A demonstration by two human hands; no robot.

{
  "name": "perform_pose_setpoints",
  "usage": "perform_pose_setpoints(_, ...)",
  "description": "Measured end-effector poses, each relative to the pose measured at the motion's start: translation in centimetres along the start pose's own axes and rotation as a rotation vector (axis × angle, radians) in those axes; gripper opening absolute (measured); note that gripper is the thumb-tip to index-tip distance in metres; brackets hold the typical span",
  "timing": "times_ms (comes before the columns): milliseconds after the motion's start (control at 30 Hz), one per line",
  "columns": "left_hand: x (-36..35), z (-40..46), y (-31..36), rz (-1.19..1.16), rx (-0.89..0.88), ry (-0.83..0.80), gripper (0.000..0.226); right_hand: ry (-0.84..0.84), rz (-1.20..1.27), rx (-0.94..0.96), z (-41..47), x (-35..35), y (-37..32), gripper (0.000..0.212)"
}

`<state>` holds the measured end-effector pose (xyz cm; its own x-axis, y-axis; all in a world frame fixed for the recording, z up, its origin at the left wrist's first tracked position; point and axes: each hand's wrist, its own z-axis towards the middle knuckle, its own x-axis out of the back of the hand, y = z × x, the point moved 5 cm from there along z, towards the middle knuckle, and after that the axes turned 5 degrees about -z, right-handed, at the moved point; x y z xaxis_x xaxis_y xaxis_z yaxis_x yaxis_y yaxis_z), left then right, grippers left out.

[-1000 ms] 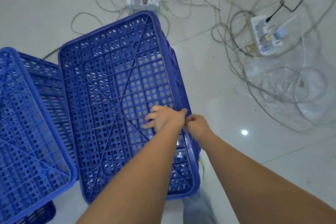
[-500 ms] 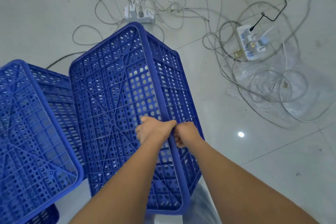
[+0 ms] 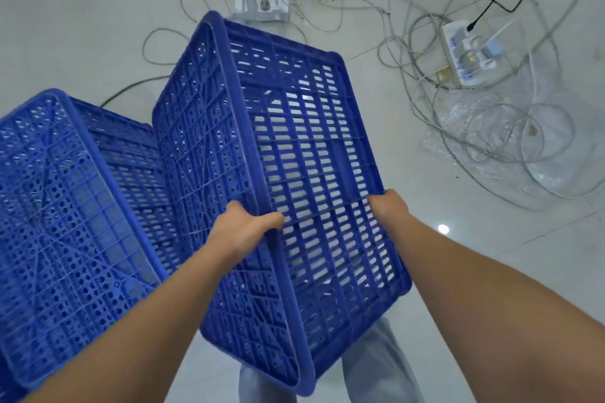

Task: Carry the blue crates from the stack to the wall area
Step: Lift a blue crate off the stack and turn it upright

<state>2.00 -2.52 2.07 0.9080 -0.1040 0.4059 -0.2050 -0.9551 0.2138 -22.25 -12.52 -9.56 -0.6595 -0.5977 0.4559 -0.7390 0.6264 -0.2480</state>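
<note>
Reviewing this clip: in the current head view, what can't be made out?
- Right hand: its fingers are hidden behind the far edge of the held crate.
- Second crate: cut off by the left and bottom edges; the left forearm covers its near corner.
- Wall area: out of frame.
- Power strip: its plugs are too small to count.
- What the held crate rests on, if anything: hidden beneath it.

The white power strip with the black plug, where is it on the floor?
In the head view, the white power strip with the black plug lies upper right on the pale tiled floor, amid tangled grey cables, right of the held blue plastic crate.
</note>
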Motion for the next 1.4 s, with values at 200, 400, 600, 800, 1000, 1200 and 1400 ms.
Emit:
perform_pose_setpoints(200, 1.9, 1.4, -0.6, -0.058, -0.053, -0.017, 0.072, 0.011, 0.010, -0.083, 1.1, -0.6, 0.6, 0.069)
perform_pose_setpoints(400, 1.6, 1.3, -1.2, -0.091, -0.079, -0.047, 0.072, -0.067, 0.075, -0.102, 2.2, -0.7, -0.7, 0.079)
perform_pose_setpoints(600, 2.0, 1.2, -1.6, -0.075, -0.075, -0.068, 0.067, -0.112, 0.278, -0.135, 3.4, -1.0, 0.0, 0.080)
perform_pose_setpoints(800, 3.8, 1.4, -2.0, -0.252, -0.087, -0.086, 0.052, -0.109, 0.540, -0.111, 2.6, 1.4, -1.1, 0.039)
perform_pose_setpoints(1000, 1.8, 3.3, -3.9, -0.511, 0.005, -0.154, 0.051, 0.039, 0.418, -0.008, 2.5, 4.0, -2.1, 0.049)
perform_pose_setpoints(1200, 3.9, 6.9, -7.3, -0.853, 0.036, -0.019, 0.046, 0.056, 0.428, 0.010, 1.2, 0.8, -3.4, 0.025)
perform_pose_setpoints(1400, 4.8, 8.6, -9.2, -0.967, 0.158, 0.185, 0.020, 0.010, 0.348, 0.144, 0.7, -2.6, -6.4, 0.034)
